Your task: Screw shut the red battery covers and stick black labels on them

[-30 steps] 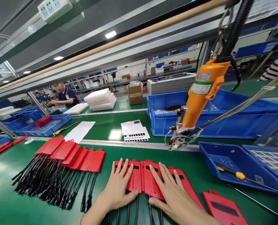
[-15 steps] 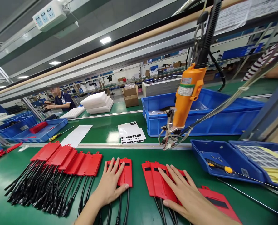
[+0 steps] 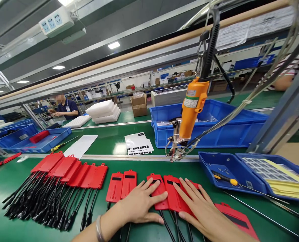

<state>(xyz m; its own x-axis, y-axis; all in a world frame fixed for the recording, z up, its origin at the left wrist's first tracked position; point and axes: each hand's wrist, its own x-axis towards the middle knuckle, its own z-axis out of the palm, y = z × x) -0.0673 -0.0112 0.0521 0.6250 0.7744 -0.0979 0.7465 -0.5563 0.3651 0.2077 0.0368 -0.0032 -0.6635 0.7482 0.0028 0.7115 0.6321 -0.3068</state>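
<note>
Spread flat, my left hand point(image 3: 140, 203) rests its fingertips on a flat red plastic case point(image 3: 161, 198) with a black strip near its top and a black cable below. My right hand point(image 3: 198, 206) lies with fingers stretched over the neighbouring red case point(image 3: 173, 196), covering part of it and of another behind. To the left, a pair of red cases point(image 3: 129, 181) stands side by side, their cables partly behind my left arm. Beyond my right wrist is one more red case point(image 3: 236, 218), partly covered by the forearm.
Overlapping red cases point(image 3: 95, 176) with bundled black cables lie at left. An orange electric screwdriver point(image 3: 191, 107) hangs before a large blue bin point(image 3: 214, 136). Small blue trays point(image 3: 240, 188) at right hold a screwdriver and label sheets. Printed sheets point(image 3: 139, 143) lie behind. A co-worker point(image 3: 67, 107) sits far left.
My left hand has moved right, from the pair of cases to the case beside my right hand. That pair is now uncovered. My right hand stays on its cases; the view has shifted slightly.
</note>
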